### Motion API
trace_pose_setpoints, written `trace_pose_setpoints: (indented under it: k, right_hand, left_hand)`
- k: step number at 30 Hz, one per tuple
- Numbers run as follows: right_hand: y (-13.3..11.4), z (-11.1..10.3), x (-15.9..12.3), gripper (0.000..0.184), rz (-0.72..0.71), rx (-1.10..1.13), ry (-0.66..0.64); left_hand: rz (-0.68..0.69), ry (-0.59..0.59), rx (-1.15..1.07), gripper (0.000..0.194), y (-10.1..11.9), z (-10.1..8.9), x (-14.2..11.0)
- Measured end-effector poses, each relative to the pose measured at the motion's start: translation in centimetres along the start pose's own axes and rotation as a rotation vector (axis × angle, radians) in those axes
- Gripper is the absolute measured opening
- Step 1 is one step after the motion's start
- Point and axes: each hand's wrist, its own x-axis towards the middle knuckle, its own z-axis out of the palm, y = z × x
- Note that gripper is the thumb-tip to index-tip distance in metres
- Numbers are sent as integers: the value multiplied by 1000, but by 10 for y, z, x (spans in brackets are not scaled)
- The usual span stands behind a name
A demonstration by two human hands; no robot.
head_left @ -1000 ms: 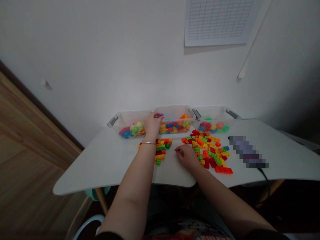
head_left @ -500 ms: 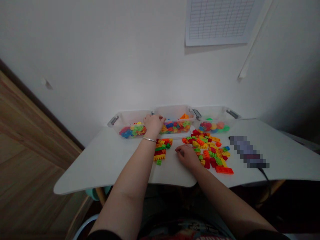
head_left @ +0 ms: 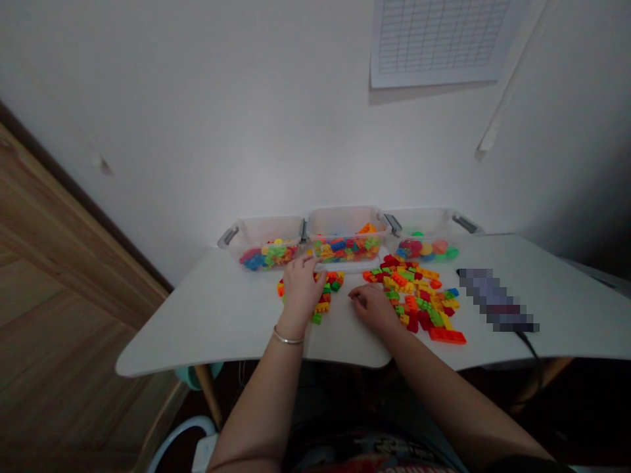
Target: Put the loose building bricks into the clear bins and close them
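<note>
1. Moved back from the bins: left hand [head_left: 302,289], fingers curled downward; cannot tell whether they grip anything.
2. White counter [head_left: 221,315], beneath both hands.
3. Clear plastic bins [head_left: 348,222], just beyond the left fingers.
4. Right hand [head_left: 372,307], fingers loosely open, resting on the counter.
5. Plastic building bricks [head_left: 323,307], heaped just beside each hand's fingers.

- white table [head_left: 211,322] beneath both the left hand [head_left: 303,289] and the right hand [head_left: 372,307]
- pixelated object [head_left: 497,301] on the table, right of the right hand
- black cable [head_left: 528,348] running off that object, over the table's edge
- white wall [head_left: 197,131] beyond both hands
- grid chart [head_left: 438,39] on the wall, high above the right hand
- wood panel [head_left: 64,263] left of the left hand
- wooden table leg [head_left: 207,381] below the left hand
</note>
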Motion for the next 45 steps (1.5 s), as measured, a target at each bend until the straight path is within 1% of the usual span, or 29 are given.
trace_pose_setpoints:
  k: [2, 4, 6, 8, 11, 16, 20, 24, 27, 29, 32, 36, 38, 41, 45]
  right_hand:
    - [0, 0, 0, 18, 2, 0, 2]
    - [0, 0, 0, 18, 1, -4, 13]
    - [0, 1, 0, 18, -11, -7, 18]
    - [1, 2, 0, 18, -22, -1, 15]
    - [1, 3, 0, 18, -19, 6, 27]
    - [2, 4, 0, 19, -29, 3, 90]
    - [2, 5, 0, 18, -73, -2, 112]
    - [2, 4, 0, 17, -75, -6, 108]
    - [1, 2, 0, 16, -71, -6, 95]
    - [0, 2, 0, 16, -71, -4, 88]
    - [-1, 1, 0, 14, -80, -9, 79]
    - [-4, 0, 0, 14, -103, -23, 60]
    - [-4, 0, 0, 13, -104, -23, 51]
    - [-4, 0, 0, 13, -100, -23, 44]
    - [-4, 0, 0, 14, -90, -26, 40]
  left_hand:
    - [11, -95, 86, 37, -2, 4, -24]
    - [18, -155, 154, 46, -5, 9, -44]
    - [3, -203, 214, 57, -6, 15, -59]
    - [14, -241, 249, 62, -7, 22, -68]
    - [69, -287, 272, 64, -6, 32, -72]
    - [111, -316, 273, 63, 3, 43, -67]
    - [117, -317, 253, 61, 13, 51, -64]
    - [142, -323, 205, 64, 19, 56, -63]
    - [146, -344, 162, 69, 17, 53, -60]
    - [143, -339, 158, 68, 12, 46, -57]
    - [125, -297, 195, 59, 1, 29, -52]
    - [22, -226, 322, 43, -14, 5, -48]
    - [-14, -226, 388, 35, -20, -4, -47]
    - [-34, -252, 446, 28, -26, -10, -47]
    - [-21, -263, 448, 26, -26, -9, -47]
